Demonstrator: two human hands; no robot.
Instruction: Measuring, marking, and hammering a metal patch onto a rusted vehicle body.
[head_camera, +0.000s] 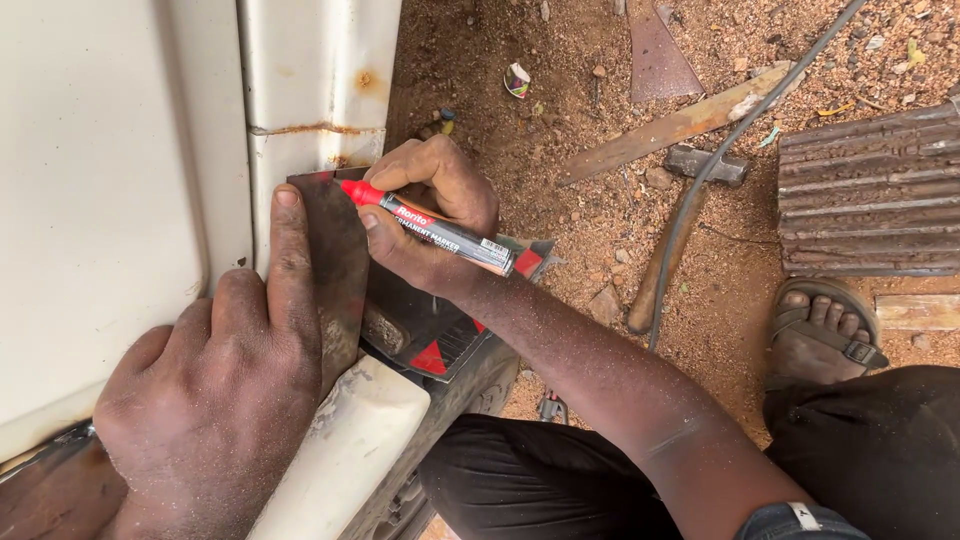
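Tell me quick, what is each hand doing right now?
Left hand: open, pressing a dark metal sheet flat against the white car panel, holding nothing.
Right hand: closed around a red-capped marker, tip at the sheet.

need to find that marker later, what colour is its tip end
Red: the marker in the right hand has a red tip end and dark barrel, seen in the head view.

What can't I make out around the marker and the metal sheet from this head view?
- Marker tip: hidden by the right hand.
- Dark metal sheet: lower part covered by the left hand.
- Any drawn line: cannot tell.
- White body panel: cut off at the left edge.
- Hammer handle: partly behind the cable.
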